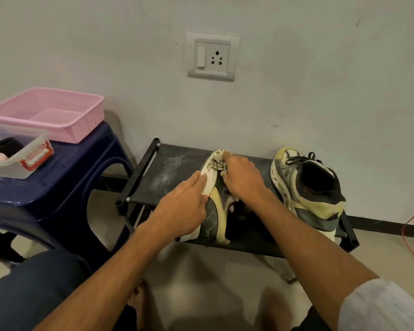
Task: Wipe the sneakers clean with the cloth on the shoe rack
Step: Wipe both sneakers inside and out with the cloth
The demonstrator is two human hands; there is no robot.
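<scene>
Two sneakers (306,187) side by side on rack (172,168).

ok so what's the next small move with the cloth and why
Probably draw the cloth back from the toe toward the heel of the tipped sneaker. The right hand grips it bunched at the toe end, the left hand presses on the sole side, and the heel part lies uncovered.

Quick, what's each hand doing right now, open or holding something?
Left hand: open, fingers flat against the sneaker.
Right hand: closed round the cloth, on that sneaker's toe.
</scene>
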